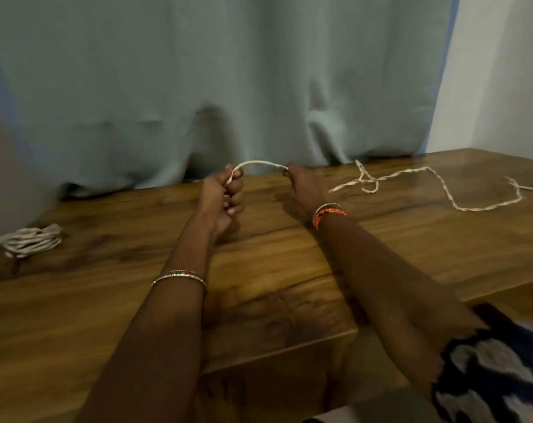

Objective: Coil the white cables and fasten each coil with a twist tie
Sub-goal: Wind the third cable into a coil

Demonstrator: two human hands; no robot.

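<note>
A short stretch of white cable (pixel 259 163) arches between my two hands near the table's far edge. My left hand (pixel 221 198) is closed in a fist around one end of it. My right hand (pixel 305 187) pinches the other end with its fingertips. To the right, the loose white cable (pixel 442 186) trails in bends across the wooden table (pixel 274 270), with a small loop near its left part. Whether it joins the piece in my hands is hidden behind my right hand. A finished white coil (pixel 30 241) lies at the table's far left.
A grey-green curtain (pixel 228 87) hangs right behind the table's far edge. A white wall (pixel 503 87) stands at the right. The table's front edge steps back at the lower right, where a dark blue and white patterned cloth (pixel 497 367) shows.
</note>
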